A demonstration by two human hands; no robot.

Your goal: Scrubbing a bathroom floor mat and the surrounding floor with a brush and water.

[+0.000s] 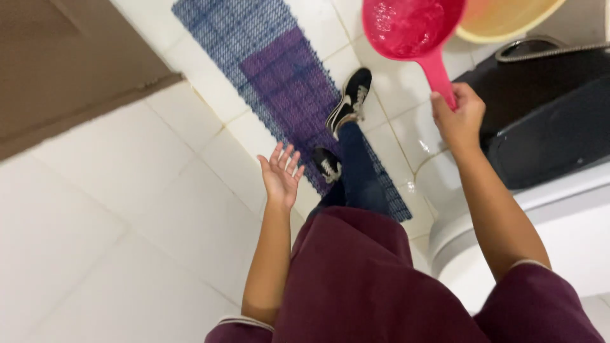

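My right hand grips the handle of a pink plastic water dipper, held out in front of me with water in its bowl. My left hand hangs free with its fingers spread and holds nothing. Below it I see my dark trousers and black-and-white sneakers standing on a blue and purple floor mat.
White floor tiles surround the mat. A black toilet seat and lid on a white bowl sit at my right. A pale yellow basin shows at the top right. A brown wall or door panel fills the top left.
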